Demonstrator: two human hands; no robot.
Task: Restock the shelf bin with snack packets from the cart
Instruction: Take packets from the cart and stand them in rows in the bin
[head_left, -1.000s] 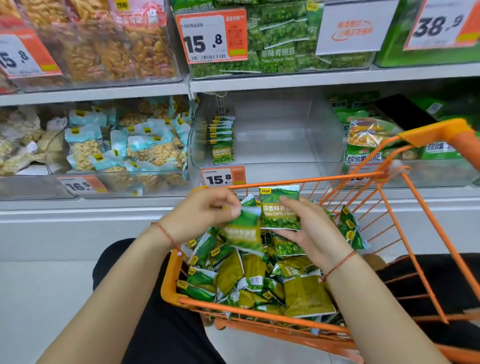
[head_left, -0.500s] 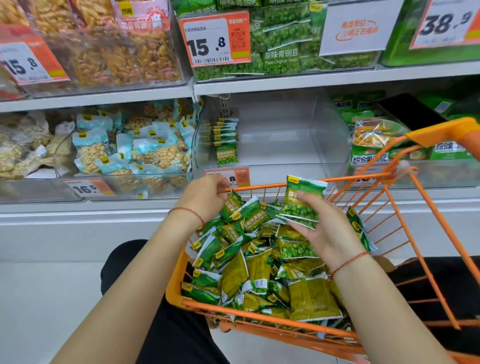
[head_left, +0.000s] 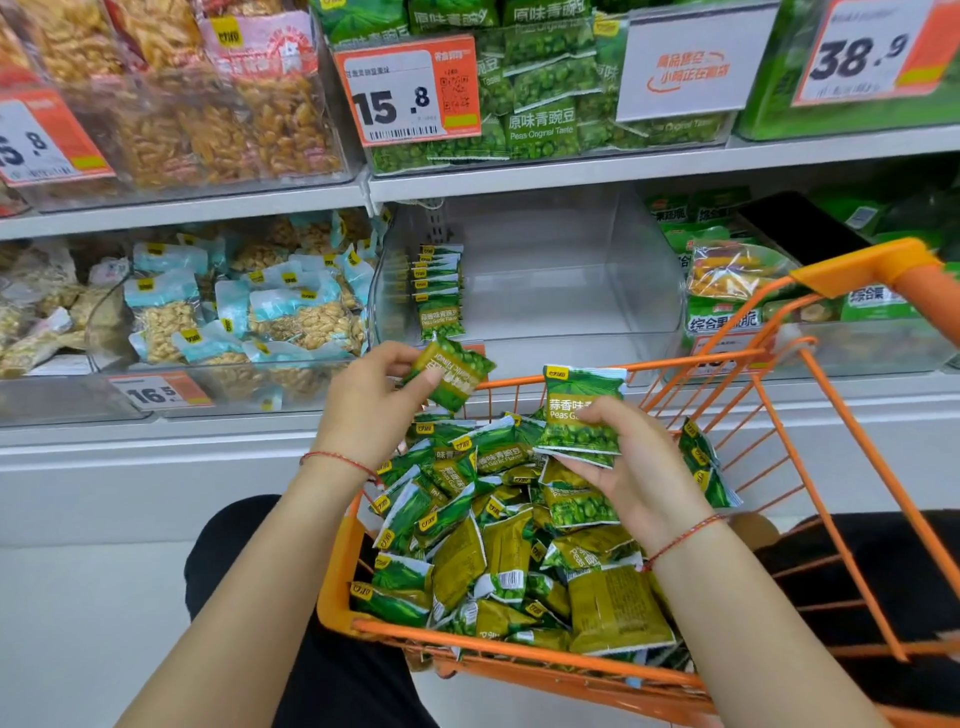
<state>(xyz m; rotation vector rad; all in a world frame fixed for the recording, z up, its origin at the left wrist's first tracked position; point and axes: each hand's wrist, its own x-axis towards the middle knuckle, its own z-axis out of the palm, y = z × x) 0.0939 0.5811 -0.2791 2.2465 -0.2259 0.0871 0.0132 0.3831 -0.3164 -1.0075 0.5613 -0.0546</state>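
An orange wire cart in front of me holds a heap of green pea snack packets. My left hand grips one green packet, lifted above the cart's far rim. My right hand holds a small stack of packets upright over the heap. The clear shelf bin straight ahead has one short row of the same packets standing along its left wall; the remainder of the bin is bare.
Left of the bin sits a clear bin of blue-topped nut packets. On its right lie mixed green and yellow snack bags. The upper shelf carries more pea packets and price tags. My dark-clothed knees flank the cart.
My left hand has come up from the heap with one packet and now holds it near the cart's far rim. The right hand keeps its stack, nearly still.
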